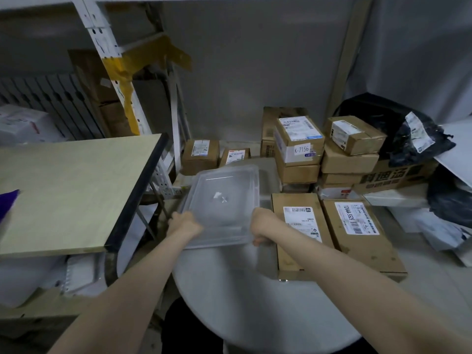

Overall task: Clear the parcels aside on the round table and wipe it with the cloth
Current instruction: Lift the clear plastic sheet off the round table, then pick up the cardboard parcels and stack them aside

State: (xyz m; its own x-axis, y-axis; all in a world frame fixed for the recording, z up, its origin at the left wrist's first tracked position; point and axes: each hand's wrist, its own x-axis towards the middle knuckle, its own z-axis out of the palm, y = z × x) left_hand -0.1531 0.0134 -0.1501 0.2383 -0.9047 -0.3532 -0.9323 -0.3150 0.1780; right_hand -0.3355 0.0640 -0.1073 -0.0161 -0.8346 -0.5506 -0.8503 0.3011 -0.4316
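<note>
A clear plastic lidded box (222, 203) hangs over the far edge of the round white table (245, 302). My left hand (185, 223) grips its near left corner. My right hand (263, 227) grips its near right edge. Two flat cardboard parcels with white labels lie side by side on the table's right part: one (296, 233) just right of my right hand, the other (362, 238) beyond it. A purple cloth (9, 203) shows at the left edge, lying on the pale wooden board.
A pale wooden board (76, 195) with a dark edge sits to the left at table height. Stacked cardboard boxes (298, 146) and black bags (413, 139) crowd the floor behind and right. Two small boxes (201, 154) stand beyond the plastic box. A white ladder-like frame (109, 57) leans at left.
</note>
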